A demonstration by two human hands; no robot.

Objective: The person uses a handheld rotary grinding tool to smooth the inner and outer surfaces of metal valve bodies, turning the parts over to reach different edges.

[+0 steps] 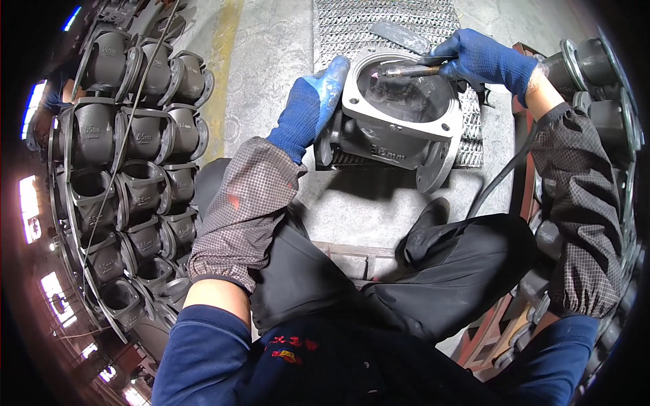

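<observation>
A grey cast-iron valve body (393, 145) lies with its square machined flange facing up and its hollow open toward me. My left hand (317, 95), in a blue glove, grips its left side; the fingers behind are partly hidden. My right hand (482, 62), also gloved in blue, is closed around a die grinder (409, 70). The grinder's slim shaft reaches over the flange into the hollow, and its pinkish tip is near the inner far-left wall. Whether the tip touches the metal I cannot tell. A dark hose (497, 179) runs up toward my right forearm.
Beneath the valve body lies a metal mesh mat (352, 24). A flat grey bar (399, 35) rests on it beyond the casting. Similar valve bodies (95, 132) are stacked in rows on my left, more castings (602, 118) on my right beside a reddish-brown frame (523, 162).
</observation>
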